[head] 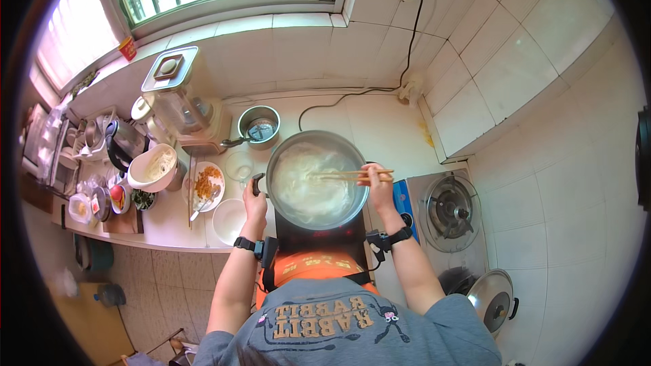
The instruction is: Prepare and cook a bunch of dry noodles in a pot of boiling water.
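Note:
A wide metal pot (pixel 318 179) stands on a black electric cooktop (pixel 320 236), with pale, cloudy liquid inside. My left hand (pixel 255 203) grips the black handle (pixel 258 184) on the pot's left side. Wooden chopsticks (pixel 338 176) are held in my right hand (pixel 376 183) at the pot's right rim, and their far ends reach into the liquid. What lies beneath its surface cannot be made out. Left of the pot are an empty white bowl (pixel 229 221) and a plate (pixel 186 190) of chopped orange food with a spoon (pixel 203 206).
A small saucepan (pixel 259 108) stands behind the pot; a black cable (pixel 356 93) runs near it. Right is a gas burner (pixel 452 211), with a pot lid (pixel 491 300) nearer me. Further left are a white strainer bowl (pixel 137 170), a kettle (pixel 127 140) and a large clear dispenser (pixel 173 96).

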`<state>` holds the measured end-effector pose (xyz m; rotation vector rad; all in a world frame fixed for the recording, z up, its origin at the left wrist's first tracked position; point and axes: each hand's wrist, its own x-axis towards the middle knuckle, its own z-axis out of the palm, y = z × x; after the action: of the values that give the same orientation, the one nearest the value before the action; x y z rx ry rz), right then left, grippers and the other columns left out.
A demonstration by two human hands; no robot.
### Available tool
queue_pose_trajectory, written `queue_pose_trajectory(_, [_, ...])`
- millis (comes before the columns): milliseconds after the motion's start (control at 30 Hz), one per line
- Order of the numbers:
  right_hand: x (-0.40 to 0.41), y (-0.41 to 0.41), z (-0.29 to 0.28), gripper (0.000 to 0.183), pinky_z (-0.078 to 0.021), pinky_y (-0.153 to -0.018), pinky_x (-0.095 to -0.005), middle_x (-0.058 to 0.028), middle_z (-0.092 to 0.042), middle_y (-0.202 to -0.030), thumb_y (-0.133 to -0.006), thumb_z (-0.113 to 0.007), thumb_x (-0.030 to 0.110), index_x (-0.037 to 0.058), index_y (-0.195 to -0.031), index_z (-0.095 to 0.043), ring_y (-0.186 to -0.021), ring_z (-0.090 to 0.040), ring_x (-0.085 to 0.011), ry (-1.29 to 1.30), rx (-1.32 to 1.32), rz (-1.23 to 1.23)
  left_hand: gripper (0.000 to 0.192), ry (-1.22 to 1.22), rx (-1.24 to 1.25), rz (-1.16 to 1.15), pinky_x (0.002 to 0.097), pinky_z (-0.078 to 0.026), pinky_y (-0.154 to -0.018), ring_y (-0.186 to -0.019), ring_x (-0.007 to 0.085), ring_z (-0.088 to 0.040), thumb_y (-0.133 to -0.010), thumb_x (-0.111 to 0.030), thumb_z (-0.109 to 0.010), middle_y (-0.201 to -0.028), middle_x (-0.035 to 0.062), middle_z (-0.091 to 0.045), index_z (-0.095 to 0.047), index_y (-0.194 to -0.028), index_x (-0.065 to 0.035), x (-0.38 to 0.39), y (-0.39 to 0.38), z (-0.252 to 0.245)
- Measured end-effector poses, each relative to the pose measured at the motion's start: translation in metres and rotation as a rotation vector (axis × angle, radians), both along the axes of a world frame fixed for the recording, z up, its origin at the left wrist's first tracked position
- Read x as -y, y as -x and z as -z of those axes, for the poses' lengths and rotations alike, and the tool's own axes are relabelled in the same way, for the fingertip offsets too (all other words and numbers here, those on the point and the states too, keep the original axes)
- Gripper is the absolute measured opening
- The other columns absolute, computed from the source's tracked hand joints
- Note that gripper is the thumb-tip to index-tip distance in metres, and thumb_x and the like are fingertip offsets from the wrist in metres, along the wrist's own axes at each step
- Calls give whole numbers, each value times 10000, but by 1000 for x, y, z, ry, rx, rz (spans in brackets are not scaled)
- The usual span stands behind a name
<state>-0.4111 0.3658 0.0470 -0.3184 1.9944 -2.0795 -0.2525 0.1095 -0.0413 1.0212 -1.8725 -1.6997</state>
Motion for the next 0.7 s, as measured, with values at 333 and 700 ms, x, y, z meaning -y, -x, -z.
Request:
queue_pose_trajectory(333, [48, 22, 38, 197, -466, -710, -252, -53, -591, -839, -867, -447, 154, 10, -944, -557, -760, -571, -128, -224, -181, -182, 537, 280, 204, -10, 305, -355, -895, -1089, 257, -427, -702, 29, -451, -1155, 155, -448, -378, -1231, -32, 10, 5, 11])
queue_pose_trajectory(700, [22, -1, 10, 229, -475, -587, -233, -103, -623, -732, -861, -457, 161, -30, -861, -583, -663, -600, -137, -97, 18, -445, 575, 31, 152, 24, 252, -394, -827, -1121, 189, -427, -710, 107, -406, -1223, 125, -435, -310, -1266, 0, 3, 11, -10])
